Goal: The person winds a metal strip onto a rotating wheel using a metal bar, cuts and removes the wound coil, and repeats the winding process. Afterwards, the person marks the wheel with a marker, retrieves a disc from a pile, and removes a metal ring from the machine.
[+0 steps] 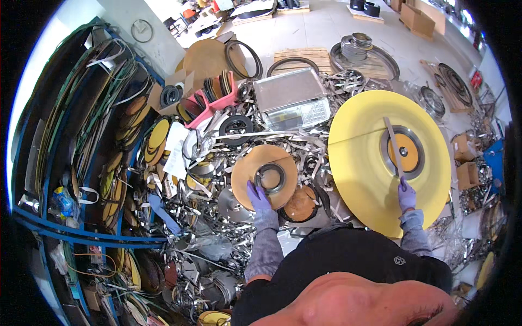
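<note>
A purple glove covers my left hand, which lies on the near left part of a tan round disc. Its fingers stretch out toward a dark metal ring resting on that disc. On the right, my gloved right hand is closed on the near end of a long flat strip. The strip runs away from me across a large yellow disc. In the middle of the yellow disc sits a coil of metal band around an orange core; the strip crosses them.
Shiny scrap strips are heaped around and beneath the discs. Beyond them stand a scale and a pink bin with discs. A blue-framed rack lines the left. Cardboard boxes stand at the right.
</note>
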Action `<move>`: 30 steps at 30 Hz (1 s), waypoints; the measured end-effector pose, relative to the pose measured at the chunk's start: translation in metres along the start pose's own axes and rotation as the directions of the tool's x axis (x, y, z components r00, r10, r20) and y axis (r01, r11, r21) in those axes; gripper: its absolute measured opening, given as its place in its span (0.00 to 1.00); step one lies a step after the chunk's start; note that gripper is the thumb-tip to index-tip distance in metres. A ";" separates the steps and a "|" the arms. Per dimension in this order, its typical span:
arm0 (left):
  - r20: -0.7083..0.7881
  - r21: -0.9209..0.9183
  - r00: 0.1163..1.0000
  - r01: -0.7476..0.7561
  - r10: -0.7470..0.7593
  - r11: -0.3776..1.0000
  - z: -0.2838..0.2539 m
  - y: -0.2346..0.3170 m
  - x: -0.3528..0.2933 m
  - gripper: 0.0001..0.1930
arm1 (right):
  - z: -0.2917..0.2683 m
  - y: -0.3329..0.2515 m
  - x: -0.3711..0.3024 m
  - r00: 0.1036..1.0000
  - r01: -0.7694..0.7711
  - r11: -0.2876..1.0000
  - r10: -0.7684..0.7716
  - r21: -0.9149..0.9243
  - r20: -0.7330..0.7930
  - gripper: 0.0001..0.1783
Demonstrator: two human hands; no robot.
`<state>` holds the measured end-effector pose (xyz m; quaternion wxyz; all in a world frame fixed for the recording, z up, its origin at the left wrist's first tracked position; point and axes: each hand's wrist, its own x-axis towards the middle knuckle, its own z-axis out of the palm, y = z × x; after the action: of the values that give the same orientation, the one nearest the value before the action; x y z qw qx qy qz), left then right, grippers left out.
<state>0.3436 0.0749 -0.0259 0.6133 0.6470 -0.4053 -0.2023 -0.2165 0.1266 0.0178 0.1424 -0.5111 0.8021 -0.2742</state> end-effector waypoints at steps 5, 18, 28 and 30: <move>0.057 0.128 0.998 -0.012 0.004 0.992 -0.004 0.003 0.002 0.26 | -0.003 0.000 -0.002 0.996 -0.041 0.995 0.048 -0.095 0.069 0.23; 0.008 -0.006 0.999 0.050 -0.050 0.999 0.001 -0.008 0.003 0.27 | -0.008 -0.004 -0.004 0.994 -0.029 0.991 0.042 -0.131 0.097 0.23; 0.013 0.091 0.999 0.043 -0.044 0.995 0.001 0.008 -0.001 0.27 | -0.004 0.007 -0.001 0.992 -0.067 0.987 0.081 -0.148 0.094 0.22; 0.016 0.079 0.999 0.034 -0.035 0.996 0.001 0.007 -0.002 0.27 | -0.003 0.010 0.000 0.993 -0.056 0.987 0.071 -0.149 0.092 0.22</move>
<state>0.3395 0.0758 -0.0194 0.5803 0.6758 -0.4069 -0.2023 -0.2250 0.1305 0.0142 0.1523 -0.5070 0.8280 -0.1850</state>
